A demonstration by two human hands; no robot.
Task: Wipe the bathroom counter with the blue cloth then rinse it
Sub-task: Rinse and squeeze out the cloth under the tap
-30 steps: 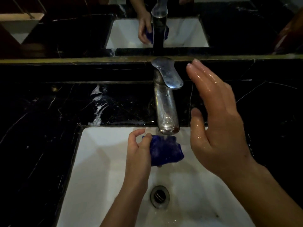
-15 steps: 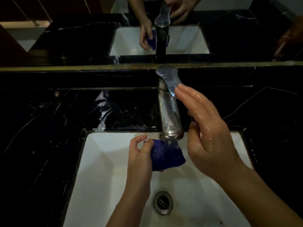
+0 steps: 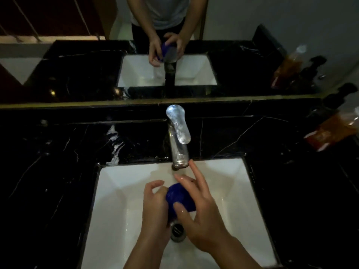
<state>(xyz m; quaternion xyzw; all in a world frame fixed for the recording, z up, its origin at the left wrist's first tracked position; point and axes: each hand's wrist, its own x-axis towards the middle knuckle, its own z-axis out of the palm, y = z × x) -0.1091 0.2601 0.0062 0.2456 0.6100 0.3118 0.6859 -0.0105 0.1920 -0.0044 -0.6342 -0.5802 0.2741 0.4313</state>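
The blue cloth (image 3: 179, 197) is bunched into a ball over the white sink (image 3: 120, 200), just below the chrome faucet (image 3: 178, 144) spout. My left hand (image 3: 155, 204) grips the cloth from the left with curled fingers. My wet right hand (image 3: 200, 208) lies against the cloth from the right, thumb under it and fingers stretched over its top toward the spout. The black marble counter (image 3: 58, 156) surrounds the sink. The drain (image 3: 177, 232) shows between my wrists.
A mirror along the back reflects the sink, faucet and a person's hands. A bottle with an orange-red label (image 3: 334, 131) lies on the counter at the far right. A white soapy smear (image 3: 114, 150) marks the counter left of the faucet.
My right hand left the faucet lever and came down onto the cloth. The cloth and left hand sit lower in the sink. The camera view tilted up, showing more mirror.
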